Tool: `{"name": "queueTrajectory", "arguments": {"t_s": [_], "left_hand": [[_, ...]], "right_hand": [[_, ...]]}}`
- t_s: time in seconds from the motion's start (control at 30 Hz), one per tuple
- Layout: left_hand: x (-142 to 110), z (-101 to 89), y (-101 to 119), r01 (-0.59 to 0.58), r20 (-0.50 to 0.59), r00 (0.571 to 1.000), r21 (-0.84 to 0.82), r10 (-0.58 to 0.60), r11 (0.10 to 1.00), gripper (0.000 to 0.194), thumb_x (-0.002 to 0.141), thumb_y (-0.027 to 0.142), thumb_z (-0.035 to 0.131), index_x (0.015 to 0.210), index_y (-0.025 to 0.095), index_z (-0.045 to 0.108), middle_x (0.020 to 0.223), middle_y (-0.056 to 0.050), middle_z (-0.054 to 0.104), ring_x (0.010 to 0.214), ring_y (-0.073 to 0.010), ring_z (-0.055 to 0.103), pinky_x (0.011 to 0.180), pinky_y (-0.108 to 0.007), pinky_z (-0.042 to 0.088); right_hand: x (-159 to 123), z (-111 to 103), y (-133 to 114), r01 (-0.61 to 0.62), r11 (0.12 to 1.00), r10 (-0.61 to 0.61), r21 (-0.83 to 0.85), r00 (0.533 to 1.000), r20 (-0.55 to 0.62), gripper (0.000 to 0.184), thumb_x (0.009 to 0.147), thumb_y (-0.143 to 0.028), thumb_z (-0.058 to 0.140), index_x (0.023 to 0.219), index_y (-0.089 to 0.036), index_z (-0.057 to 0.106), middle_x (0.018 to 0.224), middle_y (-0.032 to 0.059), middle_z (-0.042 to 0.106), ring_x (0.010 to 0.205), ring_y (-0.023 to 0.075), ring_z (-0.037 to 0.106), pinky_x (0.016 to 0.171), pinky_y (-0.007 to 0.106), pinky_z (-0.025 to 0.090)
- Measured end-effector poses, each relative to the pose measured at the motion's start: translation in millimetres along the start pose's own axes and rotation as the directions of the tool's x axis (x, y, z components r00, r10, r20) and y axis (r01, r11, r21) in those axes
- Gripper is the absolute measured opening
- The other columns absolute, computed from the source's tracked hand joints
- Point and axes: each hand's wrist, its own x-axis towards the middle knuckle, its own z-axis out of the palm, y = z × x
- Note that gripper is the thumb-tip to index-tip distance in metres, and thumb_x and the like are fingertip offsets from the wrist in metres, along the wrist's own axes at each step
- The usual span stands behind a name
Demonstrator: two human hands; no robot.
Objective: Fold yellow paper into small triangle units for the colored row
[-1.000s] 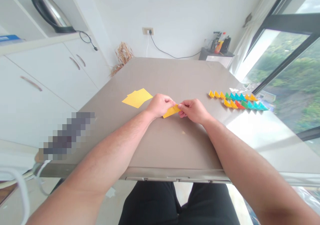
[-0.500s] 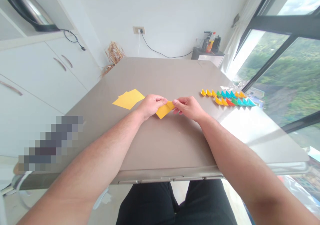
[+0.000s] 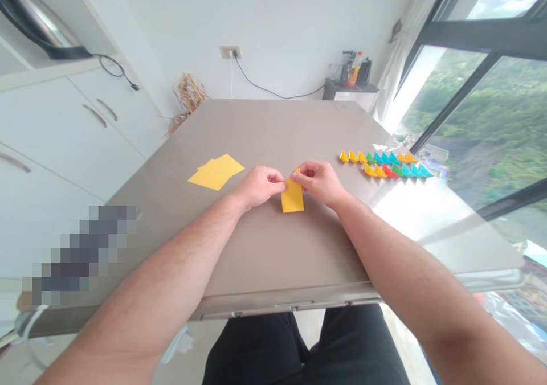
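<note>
Left hand (image 3: 258, 188) pinching left edge of yellow paper (image 3: 293, 200); right hand (image 3: 319, 181) pinching its far right part. Paper is mid-counter (image 3: 273, 254), between the hands. Overlapping yellow sheets (image 3: 217, 172) lie left on the counter. Right side: two rows of small multicolored paper folds (image 3: 390, 172), near window (image 3: 508, 106).

Head-worn view, forward, down across table (image 3: 273, 128)
</note>
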Motion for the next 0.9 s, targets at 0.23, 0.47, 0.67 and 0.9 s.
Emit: {"name": "queueTrajectory", "arguments": {"t_s": [0.23, 0.47, 0.67, 0.9], "left_hand": [[0, 6.6, 2, -0.037, -0.048, 0.998, 0.007, 0.037, 0.999, 0.023, 0.074, 0.035, 0.069, 0.059, 0.020, 0.060, 0.060, 0.004, 0.051, 0.059, -0.0112, 0.042, 0.058, -0.027, 0.029], [3, 6.1, -2, -0.071, -0.059, 0.996, -0.050, 0.068, 0.996, 0.023, 0.075, 0.041, 0.074, 0.069, 0.019, 0.069, 0.068, 0.001, 0.062, 0.067, -0.0136, 0.052, 0.066, -0.029, 0.037], [6, 9.1, -4, -0.106, -0.206, 0.976, -0.186, 0.067, 0.977, 0.028, 0.075, 0.045, 0.076, 0.080, 0.019, 0.072, 0.077, -0.001, 0.069, 0.066, -0.0126, 0.053, 0.065, -0.027, 0.042], [0, 9.1, 7, 0.000, -0.013, 1.000, -0.322, -0.005, 0.947, 0.013, 0.074, 0.028, 0.070, 0.081, 0.018, 0.066, 0.075, 0.001, 0.061, 0.053, -0.0075, 0.046, 0.048, -0.024, 0.034]], "right_hand": [[-1, 3, -1, 0.042, 0.999, -0.042, -0.001, 0.999, -0.031, 0.012, 0.074, -0.030, 0.064, 0.068, -0.019, 0.064, 0.066, -0.0026, 0.059, 0.062, 0.0116, 0.050, 0.057, 0.025, 0.038], [-2, 6, -1, 0.014, 0.993, -0.005, 0.115, 0.997, -0.077, 0.019, 0.075, -0.036, 0.069, 0.070, -0.018, 0.064, 0.067, -0.0013, 0.060, 0.063, 0.0126, 0.054, 0.059, 0.026, 0.043], [-2, 2, -4, -0.089, 0.980, 0.083, 0.179, 0.996, 0.037, 0.033, 0.067, -0.044, 0.080, 0.080, -0.018, 0.065, 0.076, 0.0000, 0.067, 0.067, 0.0134, 0.059, 0.059, 0.025, 0.045], [-2, 1, 0, -0.098, 0.994, 0.096, 0.041, 0.994, 0.061, 0.026, 0.070, -0.041, 0.077, 0.071, -0.018, 0.063, 0.064, -0.0024, 0.061, 0.060, 0.0117, 0.053, 0.054, 0.024, 0.039]]}}
